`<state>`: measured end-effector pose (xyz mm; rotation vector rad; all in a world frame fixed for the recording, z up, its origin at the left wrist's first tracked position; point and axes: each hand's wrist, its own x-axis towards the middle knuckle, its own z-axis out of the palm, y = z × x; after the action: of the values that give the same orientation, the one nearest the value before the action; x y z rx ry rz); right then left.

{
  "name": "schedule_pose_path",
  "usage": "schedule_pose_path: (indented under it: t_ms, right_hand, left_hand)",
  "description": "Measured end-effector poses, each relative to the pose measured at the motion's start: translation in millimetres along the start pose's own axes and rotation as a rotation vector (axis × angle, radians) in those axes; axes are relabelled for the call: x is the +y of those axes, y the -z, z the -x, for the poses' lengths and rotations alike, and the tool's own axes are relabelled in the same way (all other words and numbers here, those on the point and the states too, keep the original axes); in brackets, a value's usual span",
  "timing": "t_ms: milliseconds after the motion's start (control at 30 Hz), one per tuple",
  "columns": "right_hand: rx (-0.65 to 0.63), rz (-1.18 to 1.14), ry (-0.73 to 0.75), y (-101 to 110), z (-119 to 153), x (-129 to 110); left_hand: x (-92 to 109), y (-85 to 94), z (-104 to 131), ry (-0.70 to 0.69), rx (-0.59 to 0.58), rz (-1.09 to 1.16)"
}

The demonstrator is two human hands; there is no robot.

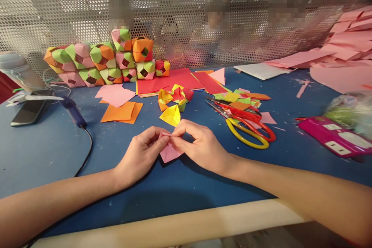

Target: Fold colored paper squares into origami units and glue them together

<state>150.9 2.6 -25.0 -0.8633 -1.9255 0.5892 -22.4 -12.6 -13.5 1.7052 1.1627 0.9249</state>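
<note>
A piece of pink folded paper (171,154) is held low over the blue table between both of my hands. My left hand (142,149) pinches its left side between thumb and fingers. From the other side, my right hand (200,143) grips the top right with thumb and forefinger close to the left thumb. Just beyond the fingers lies a yellow folded paper piece (171,115). Behind that sits a partly joined ring of yellow, red and green folded paper (165,99). The fingers hide part of the pink paper.
Stacked paper balls (101,57) stand at the back left. Pink sheets (116,95) and orange sheets (122,112) lie in front. Scissors (247,131) rest by paper scraps, right of my hands. A magenta power strip (334,135), phone (31,110) and corded blue tool (72,110) flank the area.
</note>
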Motion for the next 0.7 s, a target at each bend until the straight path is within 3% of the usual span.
schedule_pose_path:
  t_ms: [700]
  right_hand:
    - [-0.003, -0.021, 0.099, 0.7, -0.4, 3.1]
  left_hand:
    - [0.9, 2.1, 0.5, -0.039, -0.010, -0.033]
